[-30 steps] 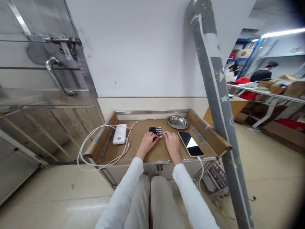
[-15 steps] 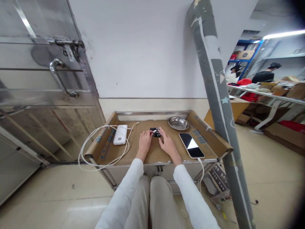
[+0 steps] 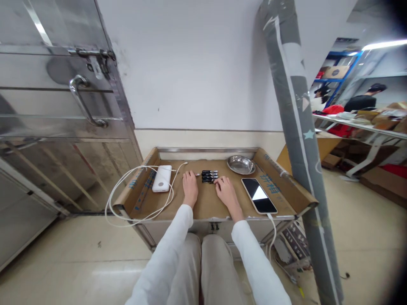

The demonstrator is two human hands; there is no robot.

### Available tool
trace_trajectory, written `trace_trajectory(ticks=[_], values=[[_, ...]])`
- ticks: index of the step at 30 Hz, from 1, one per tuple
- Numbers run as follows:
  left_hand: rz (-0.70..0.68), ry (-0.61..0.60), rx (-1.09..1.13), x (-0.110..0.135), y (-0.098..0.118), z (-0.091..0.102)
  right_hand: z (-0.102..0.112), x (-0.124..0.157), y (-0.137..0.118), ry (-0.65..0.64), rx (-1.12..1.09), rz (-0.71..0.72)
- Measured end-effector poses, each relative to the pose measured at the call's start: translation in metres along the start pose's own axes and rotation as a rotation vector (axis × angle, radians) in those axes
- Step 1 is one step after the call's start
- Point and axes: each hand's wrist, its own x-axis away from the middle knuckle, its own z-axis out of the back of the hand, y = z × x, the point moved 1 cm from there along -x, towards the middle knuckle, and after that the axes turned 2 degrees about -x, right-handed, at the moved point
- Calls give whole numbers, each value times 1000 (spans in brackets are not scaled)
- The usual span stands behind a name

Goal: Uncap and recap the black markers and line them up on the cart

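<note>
Several black pens point(image 3: 210, 173) with light markings lie side by side in a short row on the cardboard-covered tabletop point(image 3: 203, 205). My right hand point(image 3: 226, 191) rests at the row's lower right, its bent fingertips closed at the end of the nearest pen. Left of the row, my left hand point(image 3: 190, 188) lies low over the cardboard with its fingers curled together. A small pale and dark piece point(image 3: 197, 174) sticks out by its fingertips; most of it is hidden, so its kind is unclear.
A white power bank point(image 3: 162, 178) with a looped white cable point(image 3: 112, 199) lies on the left. At the right are a round metal dish point(image 3: 241, 165) and a phone point(image 3: 259, 195) on a cable. A long wrapped roll point(image 3: 300, 106) leans beside the table; people sit far behind.
My hands have moved apart, the left one leftward from the pens. The row of pens now shows between them. The view has shifted slightly.
</note>
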Motion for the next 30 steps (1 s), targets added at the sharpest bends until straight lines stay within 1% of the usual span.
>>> trace_trajectory(ticks=[3,6,9,11,15,20,25,30], values=[[-69,11,6,3,-1,-1,0,-1,0,-13,27,-4],[-199,10,115,10,1,0,-2,-2,1,-12,68,-2],[-371,-31,245,17,5,2,-5,-3,3,-9,103,-7],[-424,-71,292,20,6,1,-6,-3,5,-6,114,-16],[-410,-141,360,19,6,-3,-7,-3,5,-9,94,-9],[-370,-179,500,15,4,-10,-5,-3,4,-21,41,4],[-374,-215,596,14,4,-15,-4,-3,4,-20,-98,37],[-396,-245,640,14,5,-12,-5,-2,6,-41,-212,72]])
